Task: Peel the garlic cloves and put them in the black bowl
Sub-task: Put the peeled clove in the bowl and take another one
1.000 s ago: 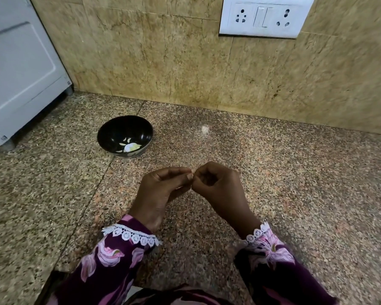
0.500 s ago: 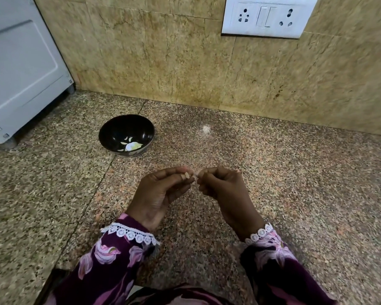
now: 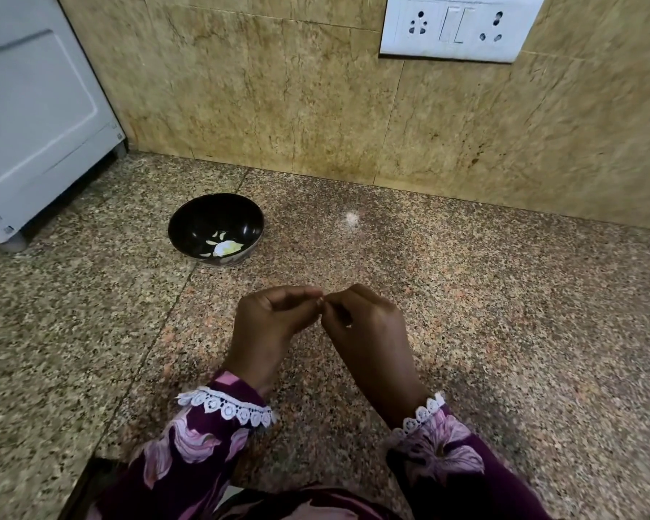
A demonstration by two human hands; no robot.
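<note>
Now both hands meet fingertip to fingertip above the desk (image 3: pixel 503 332). Left hand (image 3: pixel 274 317) and right hand (image 3: pixel 361 324) each have fingers curled, pinching a small pale bit, likely a clove (image 3: pixel 320 301), almost hidden between them. Well apart, up and left, the bowl (image 3: pixel 188 227) sits on the desk with a peeled clove (image 3: pixel 226 248) and scraps inside.

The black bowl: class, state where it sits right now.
In the head view the black bowl sits on the granite counter, left of centre, beyond the left hand and near the white appliance at the far left.
</note>
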